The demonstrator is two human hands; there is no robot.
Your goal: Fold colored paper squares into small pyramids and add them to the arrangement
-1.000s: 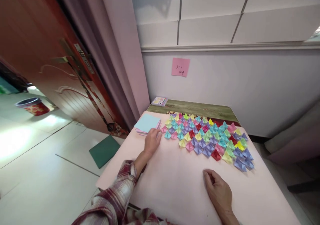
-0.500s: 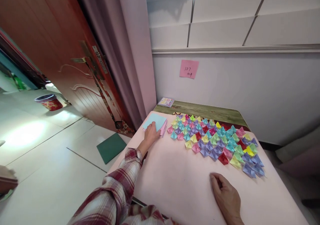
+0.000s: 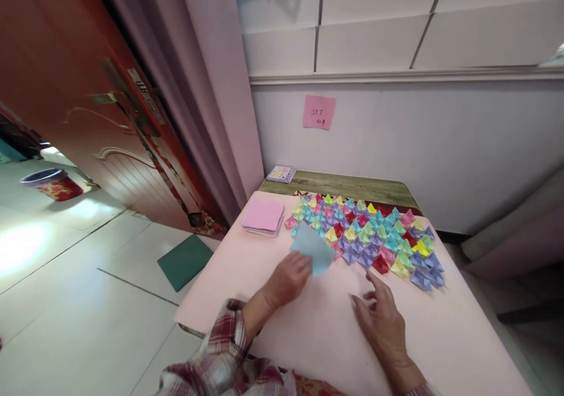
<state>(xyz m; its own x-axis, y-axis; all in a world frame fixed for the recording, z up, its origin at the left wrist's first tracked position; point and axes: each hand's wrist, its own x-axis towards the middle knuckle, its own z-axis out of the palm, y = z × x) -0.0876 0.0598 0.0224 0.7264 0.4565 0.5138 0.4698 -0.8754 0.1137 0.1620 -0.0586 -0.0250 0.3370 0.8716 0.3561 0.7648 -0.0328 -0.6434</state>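
My left hand (image 3: 288,279) pinches a light blue paper square (image 3: 312,247) and holds it just above the pink table cover (image 3: 458,337), in front of the folded pieces. My right hand (image 3: 379,311) hovers to its right with fingers spread, holding nothing. A stack of paper squares (image 3: 263,216), pink on top, lies at the table's far left corner. Several small folded paper pieces in many colours (image 3: 374,238) lie packed together across the far half of the table.
A small printed paper pack (image 3: 281,174) sits on the wooden strip (image 3: 352,185) by the wall. A pink note (image 3: 318,113) is stuck on the wall. A green sheet (image 3: 184,262) lies on the floor; a red door (image 3: 66,102) and a bucket (image 3: 51,184) are at left.
My left hand took the blue top sheet off the stack and brought it toward the table's middle; the stack now shows pink. My right hand lifted and opened toward the sheet.
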